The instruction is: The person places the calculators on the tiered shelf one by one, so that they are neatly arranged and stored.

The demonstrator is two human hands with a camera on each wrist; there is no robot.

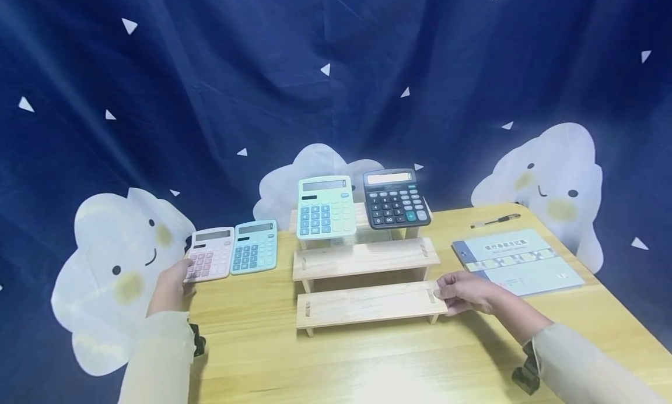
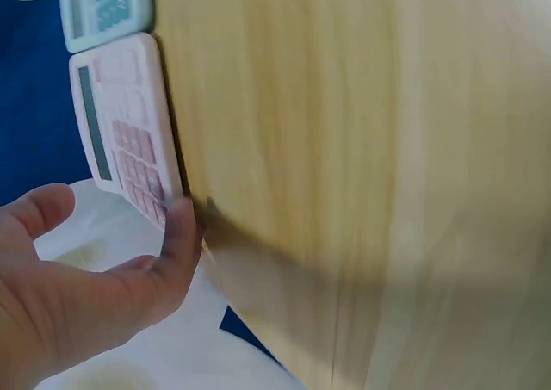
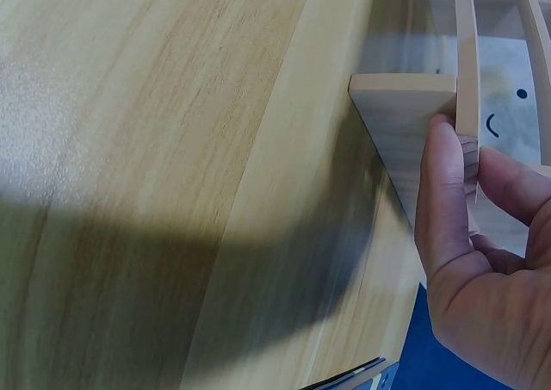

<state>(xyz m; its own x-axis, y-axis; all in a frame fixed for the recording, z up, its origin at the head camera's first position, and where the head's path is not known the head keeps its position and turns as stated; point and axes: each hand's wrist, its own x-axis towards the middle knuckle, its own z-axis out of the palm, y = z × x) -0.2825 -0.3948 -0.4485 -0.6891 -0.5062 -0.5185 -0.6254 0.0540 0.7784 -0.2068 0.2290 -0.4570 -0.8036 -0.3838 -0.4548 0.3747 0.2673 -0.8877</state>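
Note:
At the table's left edge, my left hand (image 1: 171, 283) touches the lower outer corner of a pink calculator (image 1: 212, 249). The left wrist view shows the fingertips at that corner, the thumb stretched out away from it. Right beside it lies a light blue calculator (image 1: 255, 255). My right hand (image 1: 469, 292) pinches the right end of the lowest step of a wooden tiered stand (image 1: 362, 306), thumb and fingers on opposite faces of the board. On the stand's top step lean a mint green calculator (image 1: 336, 217) and a black calculator (image 1: 391, 203).
Right of the stand lies a pale blue booklet (image 1: 525, 264) with a dark spine, and behind it a pen (image 1: 496, 221). A dark blue curtain (image 1: 210, 71) with clouds and triangles hangs behind the wooden table (image 1: 247, 345).

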